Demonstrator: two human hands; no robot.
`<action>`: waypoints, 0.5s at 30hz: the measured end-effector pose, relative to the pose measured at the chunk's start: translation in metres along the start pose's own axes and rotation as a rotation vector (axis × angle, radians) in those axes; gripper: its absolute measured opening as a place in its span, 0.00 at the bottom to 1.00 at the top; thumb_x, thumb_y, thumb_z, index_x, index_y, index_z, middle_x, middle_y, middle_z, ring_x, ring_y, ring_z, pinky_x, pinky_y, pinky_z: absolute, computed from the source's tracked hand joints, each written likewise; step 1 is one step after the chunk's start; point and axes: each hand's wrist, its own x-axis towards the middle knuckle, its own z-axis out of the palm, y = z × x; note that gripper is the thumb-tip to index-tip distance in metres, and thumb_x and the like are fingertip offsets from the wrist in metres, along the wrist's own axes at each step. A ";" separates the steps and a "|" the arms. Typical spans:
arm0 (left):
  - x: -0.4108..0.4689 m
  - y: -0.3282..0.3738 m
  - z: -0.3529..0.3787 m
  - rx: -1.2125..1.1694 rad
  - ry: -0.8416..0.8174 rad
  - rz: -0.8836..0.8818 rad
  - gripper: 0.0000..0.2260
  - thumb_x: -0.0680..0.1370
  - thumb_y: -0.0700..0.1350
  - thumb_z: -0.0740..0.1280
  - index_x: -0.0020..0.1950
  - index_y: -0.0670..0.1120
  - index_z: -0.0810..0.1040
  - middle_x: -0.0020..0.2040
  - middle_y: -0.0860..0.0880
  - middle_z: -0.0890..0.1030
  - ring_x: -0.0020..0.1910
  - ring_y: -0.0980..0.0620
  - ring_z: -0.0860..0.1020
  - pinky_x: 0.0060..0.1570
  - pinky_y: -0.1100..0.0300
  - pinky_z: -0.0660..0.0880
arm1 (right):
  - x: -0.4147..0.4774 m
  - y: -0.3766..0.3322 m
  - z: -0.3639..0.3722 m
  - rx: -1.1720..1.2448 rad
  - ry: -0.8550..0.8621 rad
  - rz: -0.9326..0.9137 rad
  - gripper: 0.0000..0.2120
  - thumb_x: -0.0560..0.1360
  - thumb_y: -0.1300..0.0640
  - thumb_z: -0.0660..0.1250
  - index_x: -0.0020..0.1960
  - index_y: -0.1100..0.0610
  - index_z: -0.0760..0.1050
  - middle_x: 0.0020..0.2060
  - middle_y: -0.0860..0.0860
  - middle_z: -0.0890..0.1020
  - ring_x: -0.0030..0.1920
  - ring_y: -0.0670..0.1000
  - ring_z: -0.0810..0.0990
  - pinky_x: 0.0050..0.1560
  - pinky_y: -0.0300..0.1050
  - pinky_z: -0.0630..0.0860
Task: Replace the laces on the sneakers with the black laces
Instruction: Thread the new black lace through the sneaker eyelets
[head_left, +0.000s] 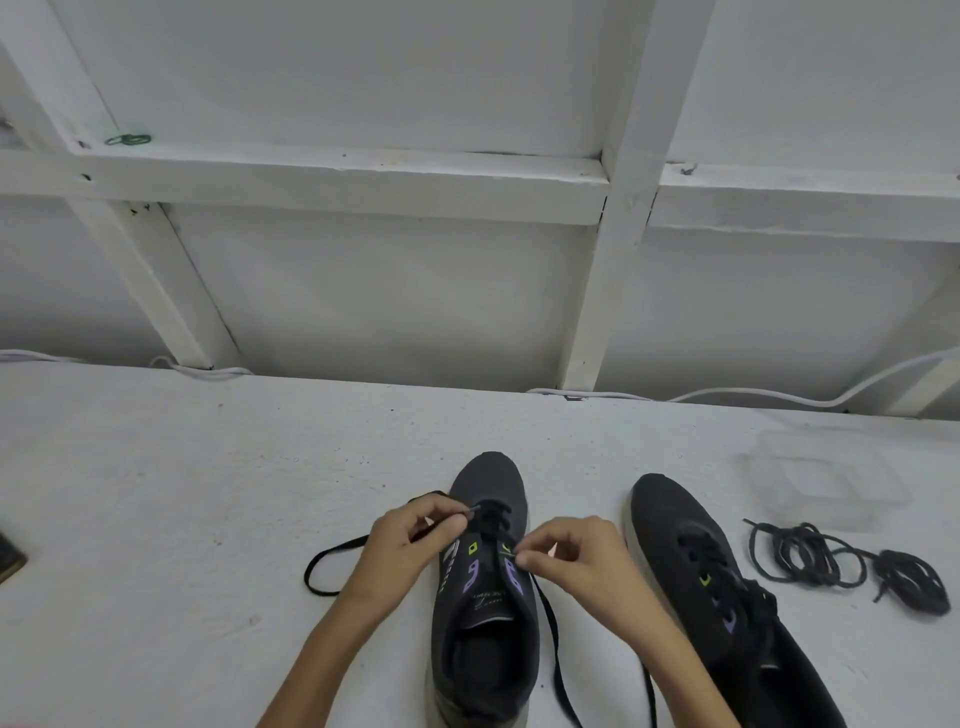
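1. I see the centre sneaker (485, 475) on the counter (156, 493), toe pointing away, with the black lace (332, 551) threaded through its front eyelets.
2. Grip of left hand (400, 545): pinching the lace at the left eyelets.
3. Grip of right hand (576, 556): pinching the lace at the right eyelets.
4. The second sneaker (670, 519) sits near on the right, with coiled laces (810, 556) beside it and a clear box (826, 478) behind.

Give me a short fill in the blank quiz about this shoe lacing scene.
1. The left hand and right hand pinch a black lace at the sneaker on the person's ___.
2. The loose lace bundle lies ___ of the other sneaker.
3. The cable at the back edge of the table is ___.
Missing: left; right; white.
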 end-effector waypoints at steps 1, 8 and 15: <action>-0.002 -0.003 0.001 0.003 -0.006 -0.001 0.07 0.77 0.40 0.69 0.46 0.50 0.85 0.46 0.54 0.85 0.47 0.57 0.81 0.50 0.67 0.75 | 0.001 0.002 0.002 -0.067 0.034 -0.007 0.05 0.72 0.58 0.73 0.40 0.49 0.85 0.35 0.44 0.84 0.29 0.41 0.73 0.34 0.31 0.68; -0.004 -0.004 0.014 0.166 -0.041 -0.053 0.02 0.74 0.46 0.73 0.44 0.54 0.85 0.42 0.58 0.85 0.44 0.59 0.82 0.48 0.64 0.77 | 0.006 0.005 0.005 -0.309 0.097 -0.053 0.04 0.74 0.54 0.70 0.42 0.48 0.83 0.36 0.40 0.80 0.37 0.39 0.75 0.39 0.34 0.69; 0.007 0.001 0.023 0.327 -0.074 -0.106 0.08 0.73 0.47 0.73 0.41 0.63 0.82 0.43 0.61 0.84 0.46 0.64 0.80 0.52 0.64 0.76 | 0.011 -0.001 0.002 -0.513 0.053 -0.140 0.06 0.77 0.52 0.66 0.48 0.48 0.82 0.36 0.39 0.73 0.38 0.41 0.71 0.39 0.35 0.66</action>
